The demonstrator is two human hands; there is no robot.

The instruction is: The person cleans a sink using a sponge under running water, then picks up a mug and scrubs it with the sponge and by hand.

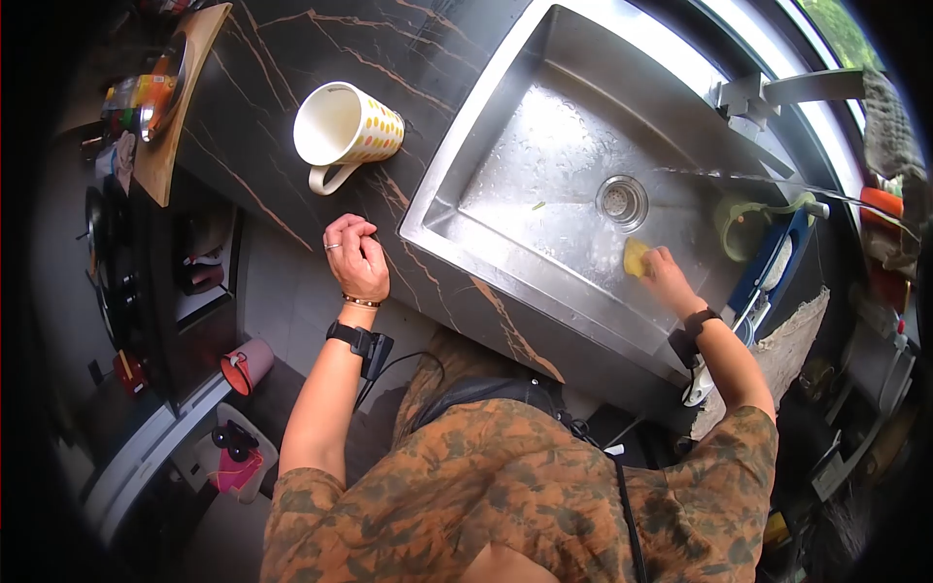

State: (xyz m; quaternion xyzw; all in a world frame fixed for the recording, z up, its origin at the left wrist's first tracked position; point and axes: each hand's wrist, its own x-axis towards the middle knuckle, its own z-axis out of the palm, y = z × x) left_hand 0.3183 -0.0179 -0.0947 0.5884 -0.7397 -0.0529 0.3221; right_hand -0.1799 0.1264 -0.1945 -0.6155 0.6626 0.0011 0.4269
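My right hand (667, 279) is down in the steel sink (554, 146), its fingers closed on a yellow sponge (637, 257) just below the round drain (622, 202). My left hand (357, 258) hovers by the counter edge, left of the sink, with its fingers curled in; whether anything is inside them is hidden. Just above that hand, a white mug with yellow and orange dots (348, 126) stands on the dark veined counter (248, 107), its handle towards me.
A faucet (753, 97) rises at the sink's far right, with a thin water stream. A blue rack (768, 267) and a grey cloth (787, 350) lie right of my right hand. A wooden board (190, 107) is at upper left; a pink bin (248, 367) stands below.
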